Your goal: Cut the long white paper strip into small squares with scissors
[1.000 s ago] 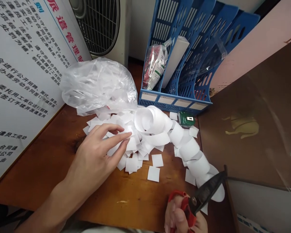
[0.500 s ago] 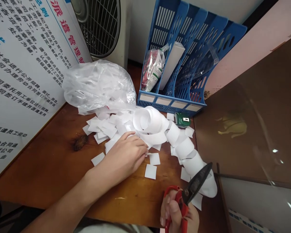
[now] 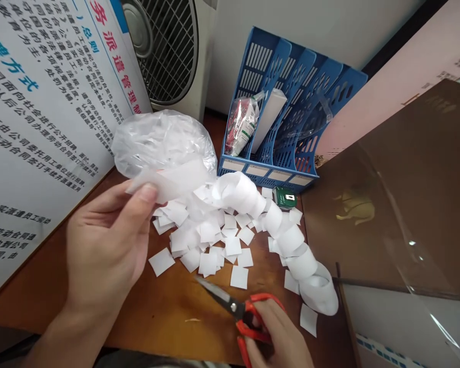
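My left hand (image 3: 107, 240) is raised above the wooden desk (image 3: 99, 306) and pinches the end of a long white paper strip (image 3: 176, 179) between thumb and fingers. The strip runs on into curls (image 3: 287, 240) across the desk. Under it lies a heap of several small white paper squares (image 3: 210, 240). My right hand (image 3: 276, 332) grips red-handled scissors (image 3: 230, 304) low at the front, their blades slightly apart and pointing left toward the squares.
A clear plastic bag (image 3: 161, 138) holding paper sits behind the heap. A blue file rack (image 3: 283, 122) stands at the back, a small green object (image 3: 285, 197) in front of it. A printed board (image 3: 42, 112) leans at left; a fan (image 3: 168, 46) behind; a brown panel (image 3: 398, 204) at right.
My left hand rose from the paper heap, lifting the strip's end. My right hand swung the scissors from pointing up-right to pointing left over the desk.
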The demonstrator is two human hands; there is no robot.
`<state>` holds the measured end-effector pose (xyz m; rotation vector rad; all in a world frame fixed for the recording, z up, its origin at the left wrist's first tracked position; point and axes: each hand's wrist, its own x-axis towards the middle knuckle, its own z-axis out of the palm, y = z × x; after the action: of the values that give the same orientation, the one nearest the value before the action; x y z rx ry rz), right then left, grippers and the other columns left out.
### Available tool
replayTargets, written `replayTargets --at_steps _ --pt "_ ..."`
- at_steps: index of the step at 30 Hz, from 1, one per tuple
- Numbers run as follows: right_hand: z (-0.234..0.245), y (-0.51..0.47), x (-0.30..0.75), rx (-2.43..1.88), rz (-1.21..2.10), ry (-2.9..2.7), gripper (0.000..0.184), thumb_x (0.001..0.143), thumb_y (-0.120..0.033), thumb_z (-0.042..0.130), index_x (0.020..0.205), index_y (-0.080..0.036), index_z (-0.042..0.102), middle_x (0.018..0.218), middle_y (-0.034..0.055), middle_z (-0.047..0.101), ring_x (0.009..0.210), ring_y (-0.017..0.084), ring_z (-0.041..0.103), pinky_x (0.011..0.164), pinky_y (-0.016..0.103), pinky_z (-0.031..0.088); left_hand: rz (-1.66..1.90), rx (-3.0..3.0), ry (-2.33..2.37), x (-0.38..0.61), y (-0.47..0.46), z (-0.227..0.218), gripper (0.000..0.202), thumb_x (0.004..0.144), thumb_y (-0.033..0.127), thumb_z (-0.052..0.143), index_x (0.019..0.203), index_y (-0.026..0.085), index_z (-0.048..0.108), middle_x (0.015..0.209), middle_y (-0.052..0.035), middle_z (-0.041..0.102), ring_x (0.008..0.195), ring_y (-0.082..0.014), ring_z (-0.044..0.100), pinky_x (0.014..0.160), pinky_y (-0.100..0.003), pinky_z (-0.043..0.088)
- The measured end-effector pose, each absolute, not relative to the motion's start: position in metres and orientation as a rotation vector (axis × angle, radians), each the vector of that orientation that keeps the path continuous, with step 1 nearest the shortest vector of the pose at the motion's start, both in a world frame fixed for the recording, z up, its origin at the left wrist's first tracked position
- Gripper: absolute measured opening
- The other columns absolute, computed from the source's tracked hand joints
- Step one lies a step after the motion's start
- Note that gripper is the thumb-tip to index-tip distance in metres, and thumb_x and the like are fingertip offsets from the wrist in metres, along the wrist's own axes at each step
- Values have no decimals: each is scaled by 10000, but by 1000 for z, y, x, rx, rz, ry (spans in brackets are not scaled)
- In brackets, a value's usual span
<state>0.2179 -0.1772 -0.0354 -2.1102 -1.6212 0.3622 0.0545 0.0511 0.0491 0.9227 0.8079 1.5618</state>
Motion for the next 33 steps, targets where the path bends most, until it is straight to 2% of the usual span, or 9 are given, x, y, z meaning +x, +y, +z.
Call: replayTargets --at_steps 5,10,12,14,19,23,26,30,33 --pt "-26 -145 203 -2129 267 -1709 395 820 -119 495 1162 -235 656 1052 39 673 894 149 678 750 230 585 1598 912 666 41 49 45 200 903 61 650 880 189 802 932 2 783 961 -155 722 955 -298 613" --pt "-5 -127 211 -2064 121 -1774 305 884 -166 553 1159 -263 641 1066 3 673 942 141 638 815 248 518 1466 1000 747 28 49 33 14 755 220 831 748 227 820 864 -32 754 889 -206 711 821 -282 639" --pt "7 -136 229 -2153 -116 -1677 226 902 -263 598 1124 -257 643 1058 7 676 951 153 618 853 276 482 1391 1065 788 23 50 28 59 728 280 855 701 244 817 850 -43 745 878 -219 697 780 -282 633" --pt "16 -152 252 -2391 -413 -1330 313 888 -438 628 1138 -250 638 1123 36 668 1028 214 604 917 349 459 1322 1138 799 19 50 23 71 724 305 853 688 255 818 835 -49 742 868 -231 690 777 -298 626" --pt "14 -183 288 -2970 -88 -706 706 776 -711 583 1282 -220 541 1157 128 625 1056 355 601 800 417 478 1216 1257 810 17 48 14 53 746 277 820 694 287 821 805 -35 743 834 -227 685 770 -291 603" --pt "7 -174 288 -2985 297 -490 566 847 -627 516 1275 -259 465 1154 92 635 992 307 635 733 348 470 1123 1321 811 17 49 10 84 781 298 784 705 301 818 829 -32 746 834 -222 690 695 -241 585" --pt "17 -162 280 -2916 342 -427 482 836 -569 548 1218 -281 489 1141 53 653 964 272 641 720 320 462 1097 1390 841 16 51 8 96 763 292 790 668 280 803 832 -35 745 845 -233 693 710 -245 579" --pt "49 -145 269 -2801 -51 -556 574 733 -596 647 1229 -321 560 1174 35 662 969 280 641 712 321 449 1074 1372 831 17 49 6 124 778 310 779 666 257 794 835 -42 735 805 -223 680 724 -252 571" --pt "73 -115 279 -2614 -400 -792 666 710 -541 677 1315 -282 568 1246 67 640 1090 321 623 846 388 484 1048 1319 808 18 48 2 136 806 314 767 698 235 792 885 -55 720 821 -219 668 704 -244 567"
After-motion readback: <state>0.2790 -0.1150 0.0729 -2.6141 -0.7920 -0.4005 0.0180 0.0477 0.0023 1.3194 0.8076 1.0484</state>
